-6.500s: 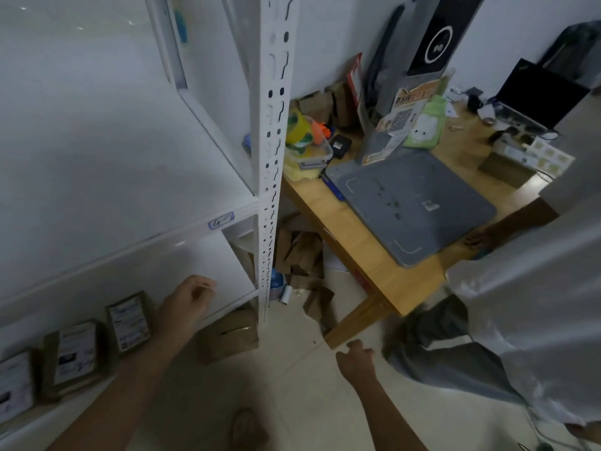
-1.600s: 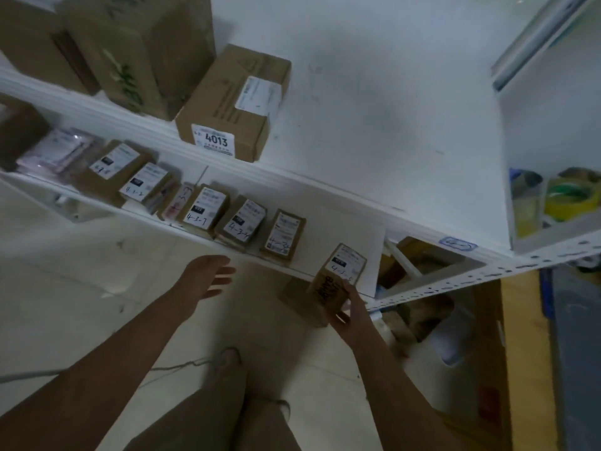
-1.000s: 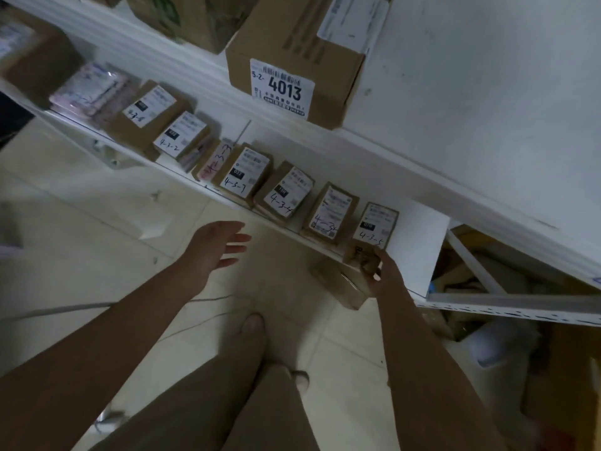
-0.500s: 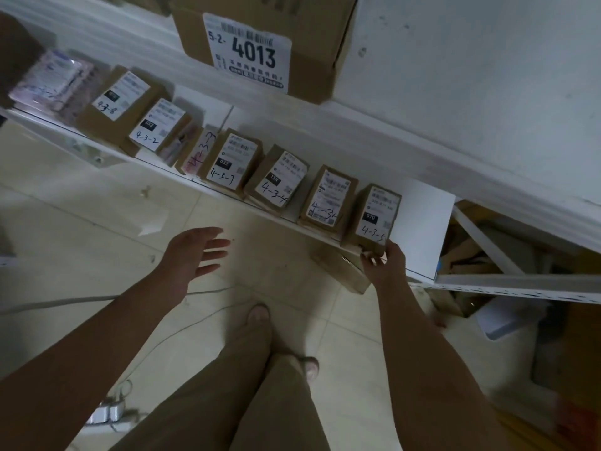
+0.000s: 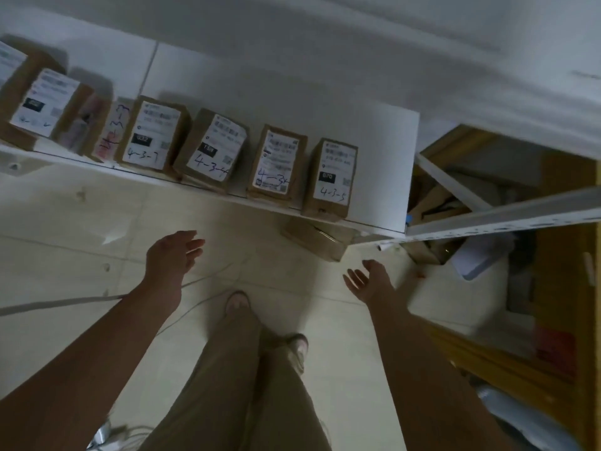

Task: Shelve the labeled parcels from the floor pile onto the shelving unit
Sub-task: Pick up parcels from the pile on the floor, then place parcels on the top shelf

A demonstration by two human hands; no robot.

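Observation:
Several small brown parcels with white labels stand in a row on the low white shelf (image 5: 380,177). The rightmost one, marked 4-3-5 (image 5: 331,177), stands at the shelf's front edge, with the parcel marked 4-3-4 (image 5: 213,151) and the one marked 4-3-7 (image 5: 151,135) further left. My right hand (image 5: 367,281) hangs open below and right of the 4-3-5 parcel, holding nothing. My left hand (image 5: 172,255) is open over the floor, apart from the shelf. A brown box (image 5: 317,239) lies on the floor under the shelf edge.
A perforated white shelf post (image 5: 507,216) juts out at right, with cardboard scraps (image 5: 435,203) behind it. A wooden table edge (image 5: 566,288) fills the right side. A cable (image 5: 65,301) crosses the tiled floor at left. My legs and shoes (image 5: 299,346) are below.
My right hand has let go of the 4-3-5 parcel, which now stands on the shelf, and has drawn back and down. The view has tilted down toward the floor.

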